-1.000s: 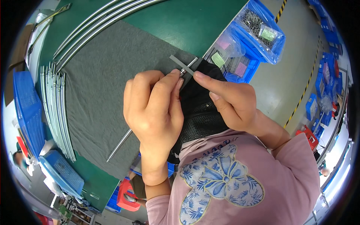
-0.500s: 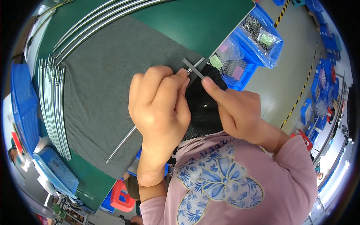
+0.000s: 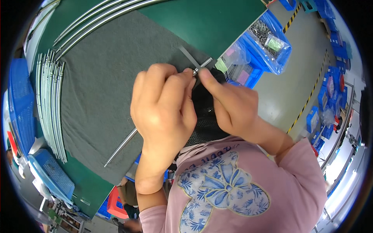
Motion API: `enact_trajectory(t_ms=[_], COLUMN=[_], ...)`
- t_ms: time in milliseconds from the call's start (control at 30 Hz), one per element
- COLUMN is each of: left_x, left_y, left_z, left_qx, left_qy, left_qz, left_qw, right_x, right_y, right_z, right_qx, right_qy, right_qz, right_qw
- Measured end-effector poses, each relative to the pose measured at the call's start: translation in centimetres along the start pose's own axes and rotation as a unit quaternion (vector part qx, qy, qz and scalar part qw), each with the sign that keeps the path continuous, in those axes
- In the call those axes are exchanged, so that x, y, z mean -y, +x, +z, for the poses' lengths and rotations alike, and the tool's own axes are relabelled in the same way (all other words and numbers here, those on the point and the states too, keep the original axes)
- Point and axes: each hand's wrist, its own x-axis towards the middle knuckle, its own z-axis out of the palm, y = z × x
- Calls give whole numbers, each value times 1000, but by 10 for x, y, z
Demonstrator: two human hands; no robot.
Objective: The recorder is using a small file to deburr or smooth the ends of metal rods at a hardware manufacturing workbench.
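My left hand (image 3: 162, 103) is closed around a thin shiny metal rod (image 3: 121, 148), which slants from lower left to upper right over a grey cloth (image 3: 99, 77). A short end of the rod sticks out past my left fingertips. Against that end, crossing it, lies a narrow flat grey file (image 3: 189, 56). My right hand (image 3: 233, 105) grips the file's near end, with the forefinger stretched along it. The rest of the right-hand grip is hidden under the hand.
Several metal rods (image 3: 49, 105) lie in a row at the left, and longer ones (image 3: 99, 19) along the back of the green table (image 3: 194, 19). Blue bins (image 3: 254, 73) with metal parts stand at the right edge. A blue basket (image 3: 54, 171) sits at the lower left.
My right hand has moved left and slightly up, pushing the file farther across the rod. My left hand keeps its hold on the rod. The whole view has shifted slightly.
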Motion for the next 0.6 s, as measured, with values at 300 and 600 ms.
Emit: enact_trajectory(t_ms=[300, 600], left_x=[0, -1], left_y=[1, 2], left_z=[-3, -2], left_qx=[15, 25], left_qy=[16, 2], left_qz=[2, -1], left_qw=[1000, 1000], right_x=[-3, -10], right_y=[-17, -25], right_z=[7, 22], right_qx=[-29, -39], right_qy=[24, 71], right_qz=[1, -15], right_qw=[999, 997])
